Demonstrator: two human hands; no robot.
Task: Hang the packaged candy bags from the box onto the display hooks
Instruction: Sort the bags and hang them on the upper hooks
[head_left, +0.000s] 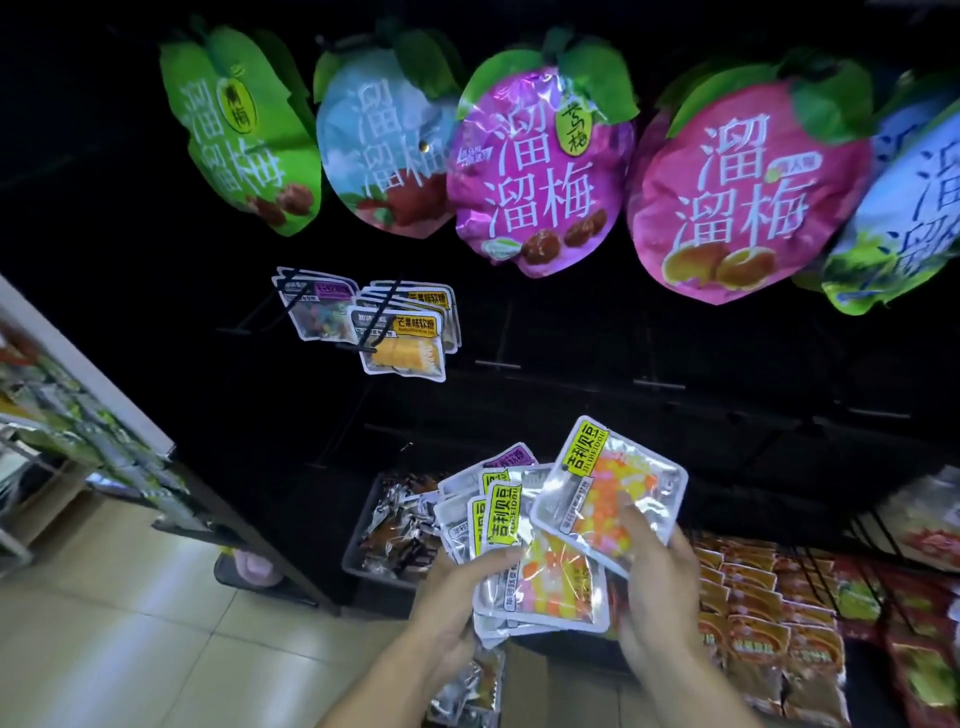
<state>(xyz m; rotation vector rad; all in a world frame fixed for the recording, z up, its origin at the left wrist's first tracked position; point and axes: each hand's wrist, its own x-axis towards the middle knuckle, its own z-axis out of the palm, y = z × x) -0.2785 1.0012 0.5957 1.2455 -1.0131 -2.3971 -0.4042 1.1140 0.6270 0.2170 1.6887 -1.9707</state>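
My left hand (451, 592) grips a fanned stack of candy bags (519, 561), clear packets with yellow labels and orange, yellow and pink sweets inside. My right hand (655, 571) holds one candy bag (613, 499) of the same kind, lifted off the top of the stack and tilted. On the dark display wall above left, a hook carries several mango candy bags (402, 332), and the hook beside it holds a purple-labelled bag (318, 304). Several bare display hooks (498, 364) stick out to the right of them. The box is not in sight.
Large plum snack bags (540, 166) hang in a row across the top. A bin of dark wrapped snacks (395, 530) sits below left of my hands, and rows of red-orange packets (763, 613) lie at lower right. A shelf unit (88, 431) stands on the left over tiled floor.
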